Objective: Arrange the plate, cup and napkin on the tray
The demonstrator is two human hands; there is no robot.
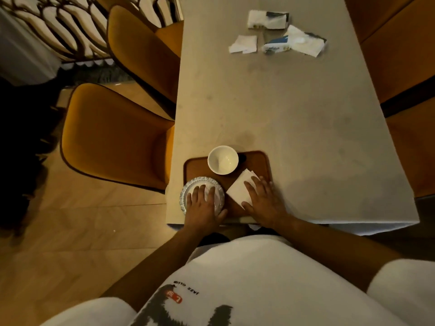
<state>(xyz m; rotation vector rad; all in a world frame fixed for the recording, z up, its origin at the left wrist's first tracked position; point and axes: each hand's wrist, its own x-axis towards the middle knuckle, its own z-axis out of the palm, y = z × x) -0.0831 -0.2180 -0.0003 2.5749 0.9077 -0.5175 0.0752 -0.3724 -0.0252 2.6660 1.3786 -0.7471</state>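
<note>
A brown tray (257,163) lies at the near edge of the table. On its far side stands an empty white cup (223,160). A small glass plate (188,188) with a ridged rim rests on the tray's near left corner, and my left hand (204,208) lies flat on it with fingers spread. A folded white napkin (240,188) lies on the tray's right half, turned at an angle. My right hand (263,201) rests flat on the napkin's right part, fingers apart. Neither hand grips anything.
The long beige table (294,114) stretches away from me. At its far end lie two opened tissue packs (268,20) (294,43) and loose tissues (243,44). Mustard chairs (113,132) stand along the left side, more seats on the right.
</note>
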